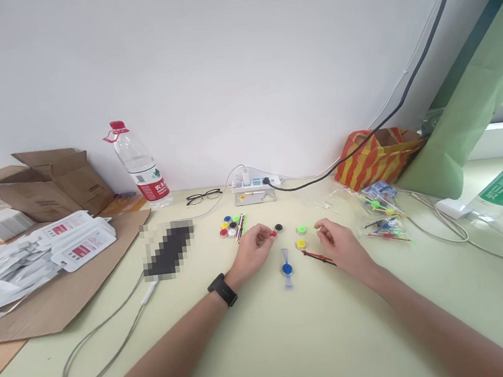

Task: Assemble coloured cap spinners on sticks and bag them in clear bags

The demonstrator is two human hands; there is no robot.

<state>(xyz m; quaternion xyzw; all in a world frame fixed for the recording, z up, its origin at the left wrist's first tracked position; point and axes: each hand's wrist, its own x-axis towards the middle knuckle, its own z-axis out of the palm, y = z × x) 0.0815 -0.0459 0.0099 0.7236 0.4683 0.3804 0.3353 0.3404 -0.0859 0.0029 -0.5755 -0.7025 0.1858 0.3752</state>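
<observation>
My left hand [254, 245] rests on the pale green table [269, 344], fingers curled in a pinch around a small red round piece [273, 234]. A black watch is on that wrist. My right hand [338, 240] lies to the right with its fingers curled together; whether anything is in them is hidden. Between the hands lie a black cap [278, 228], a green cap [301, 229], a yellow cap [301, 244], and a blue piece on a clear blade [287, 268]. A red-and-black stick [317, 256] lies just under my right hand.
A cluster of coloured caps and sticks [233, 226] sits left of my left hand. Plastic bags of parts [384, 216], a striped bag [377, 156], glasses [202, 197], a power strip [253, 183], a water bottle [140, 165], cardboard boxes and white packets [71, 245] ring the work area.
</observation>
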